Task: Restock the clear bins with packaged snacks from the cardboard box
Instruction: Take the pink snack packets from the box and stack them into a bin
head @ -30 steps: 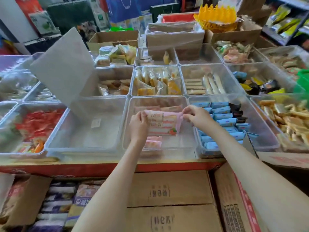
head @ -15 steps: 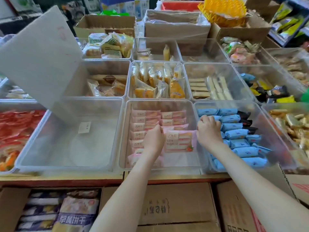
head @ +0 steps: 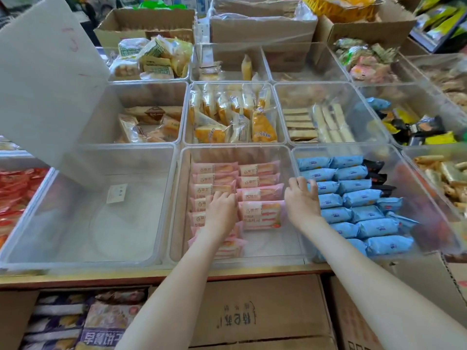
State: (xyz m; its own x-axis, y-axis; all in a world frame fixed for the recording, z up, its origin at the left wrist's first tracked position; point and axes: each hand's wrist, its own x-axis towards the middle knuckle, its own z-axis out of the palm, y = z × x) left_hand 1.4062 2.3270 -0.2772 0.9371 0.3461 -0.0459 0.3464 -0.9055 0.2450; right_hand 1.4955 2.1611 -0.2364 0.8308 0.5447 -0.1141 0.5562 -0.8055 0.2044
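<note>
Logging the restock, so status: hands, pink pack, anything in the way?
Left hand down on the pink packs, grip hidden. Right hand loose at the middle bin wall. Front pink pack flat inside. Nothing in the way.

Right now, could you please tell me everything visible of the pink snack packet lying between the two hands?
The pink plastic-wrapped snack packet is rectangular, with a white label at its left end. It lies flat, nearest in the right column of the clear plastic bin. The left hand borders its left end, the right hand its right end.
</note>
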